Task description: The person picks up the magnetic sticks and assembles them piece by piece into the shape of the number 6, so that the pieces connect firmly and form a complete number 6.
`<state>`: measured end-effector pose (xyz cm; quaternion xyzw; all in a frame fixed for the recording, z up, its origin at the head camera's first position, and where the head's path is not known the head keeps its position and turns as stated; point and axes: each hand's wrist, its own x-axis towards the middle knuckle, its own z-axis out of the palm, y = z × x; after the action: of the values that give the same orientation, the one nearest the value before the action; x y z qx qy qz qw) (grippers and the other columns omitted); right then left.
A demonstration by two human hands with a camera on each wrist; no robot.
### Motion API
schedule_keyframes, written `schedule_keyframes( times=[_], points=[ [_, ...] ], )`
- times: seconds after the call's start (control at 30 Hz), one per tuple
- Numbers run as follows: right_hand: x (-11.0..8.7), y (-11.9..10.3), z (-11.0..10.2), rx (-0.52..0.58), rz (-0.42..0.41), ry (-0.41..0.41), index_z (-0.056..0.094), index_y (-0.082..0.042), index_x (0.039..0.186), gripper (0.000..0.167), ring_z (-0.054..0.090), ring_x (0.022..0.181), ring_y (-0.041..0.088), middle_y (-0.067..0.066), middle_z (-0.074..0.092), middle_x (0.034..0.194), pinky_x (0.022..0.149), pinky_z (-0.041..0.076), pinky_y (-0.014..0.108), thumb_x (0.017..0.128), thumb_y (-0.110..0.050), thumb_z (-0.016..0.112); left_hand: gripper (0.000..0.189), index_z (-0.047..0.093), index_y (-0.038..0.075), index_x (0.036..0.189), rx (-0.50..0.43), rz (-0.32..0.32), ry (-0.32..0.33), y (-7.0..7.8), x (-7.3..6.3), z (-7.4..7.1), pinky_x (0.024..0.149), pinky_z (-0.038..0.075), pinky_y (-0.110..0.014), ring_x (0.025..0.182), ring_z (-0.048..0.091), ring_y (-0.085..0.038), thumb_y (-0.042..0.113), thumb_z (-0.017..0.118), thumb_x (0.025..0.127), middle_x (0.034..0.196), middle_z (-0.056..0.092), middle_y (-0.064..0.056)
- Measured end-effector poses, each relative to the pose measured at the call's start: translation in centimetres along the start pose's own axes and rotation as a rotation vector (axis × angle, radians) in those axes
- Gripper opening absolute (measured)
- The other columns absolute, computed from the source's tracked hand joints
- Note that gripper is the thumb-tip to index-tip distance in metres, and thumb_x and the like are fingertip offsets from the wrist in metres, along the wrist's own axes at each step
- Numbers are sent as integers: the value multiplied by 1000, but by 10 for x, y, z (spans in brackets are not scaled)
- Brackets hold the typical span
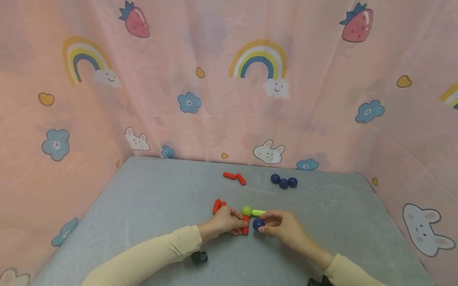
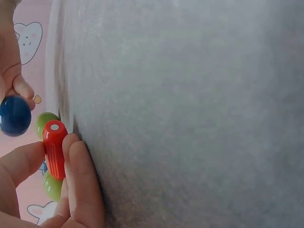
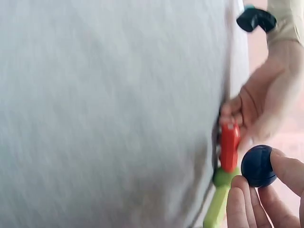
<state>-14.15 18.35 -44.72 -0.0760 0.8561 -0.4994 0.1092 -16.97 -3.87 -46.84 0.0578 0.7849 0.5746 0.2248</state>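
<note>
My left hand [image 1: 226, 220] pinches a red ridged rod [image 1: 245, 225] between thumb and fingers, low over the grey table. A whitish dot marks the rod's near end in the left wrist view. Its far end meets a lime-green ball [image 1: 247, 211], and a green rod [image 1: 258, 213] extends rightward from that ball. Another green ball [image 2: 53, 186] shows beyond the red rod in the left wrist view. In the fingertips of my right hand [image 1: 286, 228] is a glossy dark blue ball [image 3: 258, 166], held just right of the red rod and apart from it.
Two more red rods [image 1: 216, 206] lie beside the left hand, partly covered by it. Farther back are two red rods [image 1: 229, 175] and a cluster of three blue balls [image 1: 284, 183]. A pink patterned curtain [image 1: 214, 131] borders the grey table [image 1: 161, 198].
</note>
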Motion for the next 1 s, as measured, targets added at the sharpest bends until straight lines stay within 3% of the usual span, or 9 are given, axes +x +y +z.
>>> schedule_keyframes(
  times=[0.37,0.8,1.0],
  points=[
    [-13,2,24,62,-33,-88,72,-1,104,36,70,80,13,10,76,92,65,56,22,76,-20,85,20,69,0,98,12,-9,2,-1,1,1,61,61,-31,63,69,-13,13,77,85,82,76,-13],
    [-12,10,37,82,-85,-105,71,0,103,36,70,81,14,12,75,95,66,56,19,76,-18,86,21,69,-1,100,15,-5,-1,-2,1,1,62,62,-32,66,69,-14,13,77,86,85,76,-16],
    [-12,9,41,66,-65,-87,70,0,100,34,70,80,13,10,75,94,66,56,19,75,-16,86,20,70,0,98,8,-13,1,-1,1,1,62,62,-32,65,69,-12,13,77,85,84,77,-15]
  ],
)
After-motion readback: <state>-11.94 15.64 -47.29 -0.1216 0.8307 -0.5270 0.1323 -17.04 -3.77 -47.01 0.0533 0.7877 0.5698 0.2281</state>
